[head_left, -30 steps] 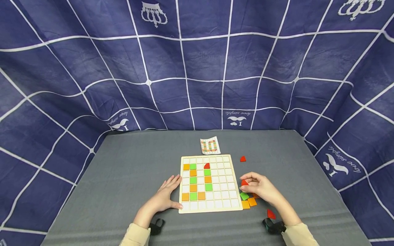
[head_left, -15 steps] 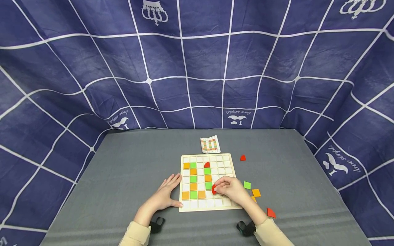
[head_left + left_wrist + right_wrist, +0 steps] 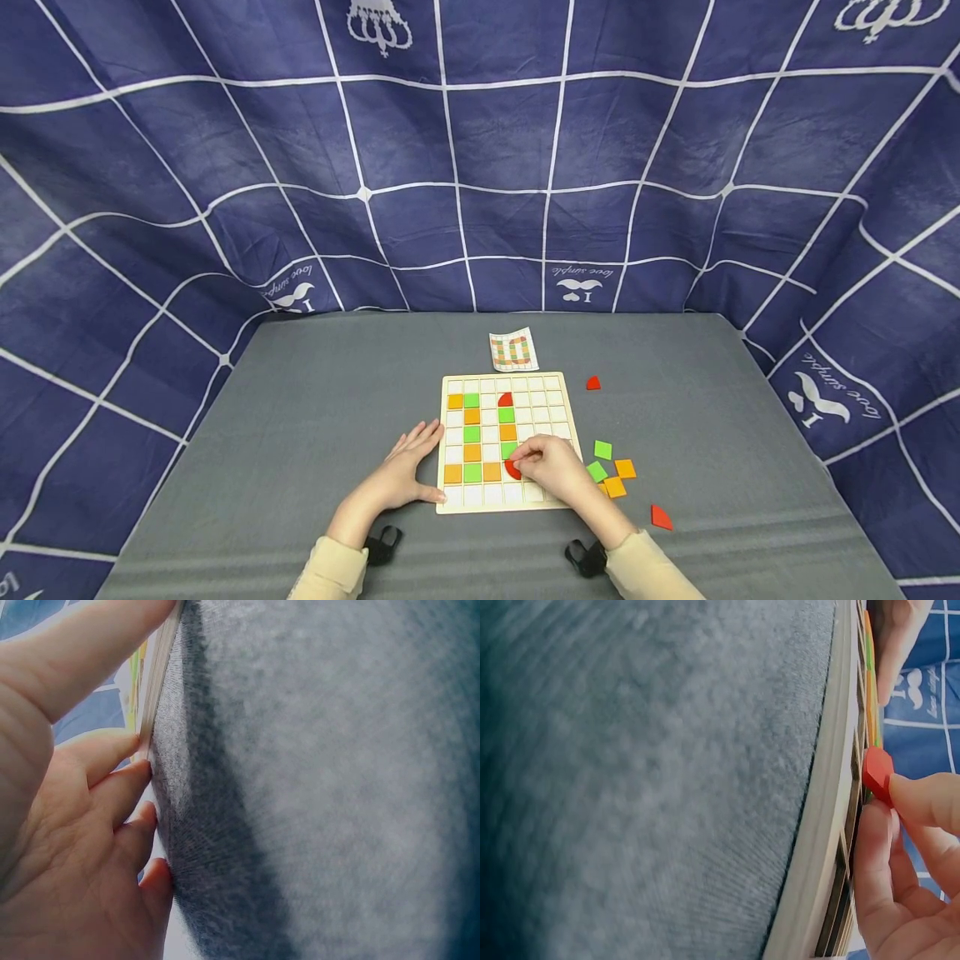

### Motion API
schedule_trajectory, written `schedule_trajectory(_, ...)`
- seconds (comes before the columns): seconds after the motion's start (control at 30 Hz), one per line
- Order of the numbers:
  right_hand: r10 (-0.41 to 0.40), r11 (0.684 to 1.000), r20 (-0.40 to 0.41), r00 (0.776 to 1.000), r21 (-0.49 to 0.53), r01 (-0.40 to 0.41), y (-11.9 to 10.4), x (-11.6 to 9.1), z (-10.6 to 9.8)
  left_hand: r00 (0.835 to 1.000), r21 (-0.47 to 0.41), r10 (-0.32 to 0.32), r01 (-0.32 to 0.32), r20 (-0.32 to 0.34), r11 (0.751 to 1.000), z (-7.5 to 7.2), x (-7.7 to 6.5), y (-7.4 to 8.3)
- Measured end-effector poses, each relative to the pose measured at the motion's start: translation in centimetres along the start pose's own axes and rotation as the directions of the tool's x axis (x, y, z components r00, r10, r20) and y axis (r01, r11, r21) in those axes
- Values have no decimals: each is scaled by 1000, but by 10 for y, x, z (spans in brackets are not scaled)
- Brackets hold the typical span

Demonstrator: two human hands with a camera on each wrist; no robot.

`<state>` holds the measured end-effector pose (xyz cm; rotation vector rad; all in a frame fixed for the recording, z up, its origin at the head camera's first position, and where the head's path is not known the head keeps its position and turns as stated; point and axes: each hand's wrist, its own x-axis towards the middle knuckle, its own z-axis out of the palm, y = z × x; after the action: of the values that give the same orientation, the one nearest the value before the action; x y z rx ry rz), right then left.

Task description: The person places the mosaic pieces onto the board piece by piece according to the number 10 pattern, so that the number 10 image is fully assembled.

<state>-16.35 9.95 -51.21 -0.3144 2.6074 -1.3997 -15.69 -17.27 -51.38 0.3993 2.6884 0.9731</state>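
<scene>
A square wooden board [image 3: 540, 387] with a grid of white cells lies on the table. Orange and green square tiles [image 3: 472, 433] fill some cells on its left half, and a red quarter-circle tile [image 3: 506, 400] tops the middle column. My right hand [image 3: 553, 468] pinches another red quarter-circle tile [image 3: 877, 774] between thumb and fingers. That tile is right at the cell below the column's lowest green tile [image 3: 509, 450]. My left hand [image 3: 403, 472] is spread at the board's left edge, thumb and fingertips touching the rim; the left wrist view shows these fingers [image 3: 112, 769] extended.
Behind the board lies a small paper card [image 3: 513, 350] printed with a coloured pattern. Right of the board are loose green tiles [image 3: 603, 450], orange tiles [image 3: 625, 468] and two red quarter-circles, one farther back [image 3: 593, 383] and one nearer [image 3: 661, 517]. A blue curtain [image 3: 480, 167] surrounds the table.
My right hand has carried the red tile leftward from beside the loose tiles onto the board, then slightly lower to the middle column's foot. My left hand has stayed put.
</scene>
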Motion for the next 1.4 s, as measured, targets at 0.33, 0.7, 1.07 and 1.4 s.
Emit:
schedule_trajectory(0.33,-118,978,-83,990,-182,101,-2,-1,8,1000,-1,3,-3,4,1000,-1,-1,0)
schedule_trajectory(0.7,-177,958,-100,979,-244,148,-5,-2,13,1000,3,3,-3,6,1000,0,-1,0)
schedule_trajectory(1.07,-234,934,-116,965,-301,190,-7,-4,15,1000,-4,-2,2,7,1000,-1,0,0)
schedule_trajectory(1.4,-147,977,-217,965,-184,108,-2,-9,-16,1000,-11,-4,4,8,1000,0,0,-1)
